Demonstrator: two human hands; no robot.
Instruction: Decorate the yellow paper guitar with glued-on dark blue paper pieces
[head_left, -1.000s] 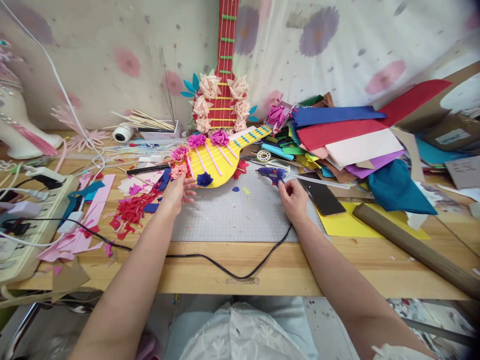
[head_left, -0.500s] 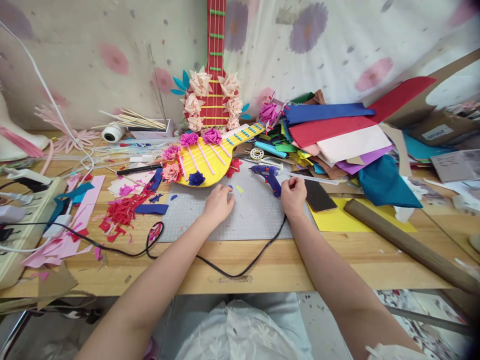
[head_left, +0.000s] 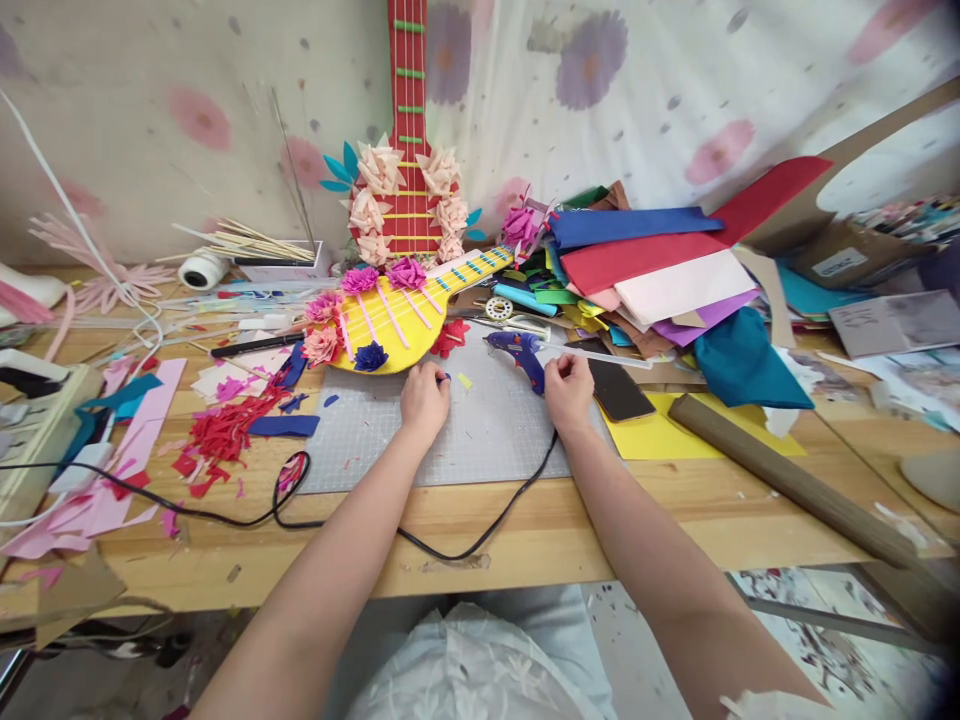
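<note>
"Where do we have the glue gun (head_left: pixel 523 355)?"

"Above the right half of the gray cutting mat (head_left: pixel 495 440). Our right hand (head_left: pixel 568 392) grasps it at the handle, fingers curled in snugly."

"And our left hand (head_left: pixel 425 395)?"

"Fingertips drawn together on a blue scrap (head_left: pixel 448 377). Only a sliver shows, so we can't make out its shape."

"How does the gun look?"

"Blue, its nozzle facing left, with a long translucent glue stick (head_left: pixel 607 356) jutting from the back, past our right hand. The black cord (head_left: pixel 517 495) loops down over the wood in front of us."

"What's nearest?"

"The yellow toy guitar (head_left: pixel 390 325), just beyond our left hand, with pink strips and a dark blue flower (head_left: pixel 370 357) at its lower edge. Behind it stands the red guitar (head_left: pixel 408 120), and near our right hand lies a black phone (head_left: pixel 621 388)."
</note>
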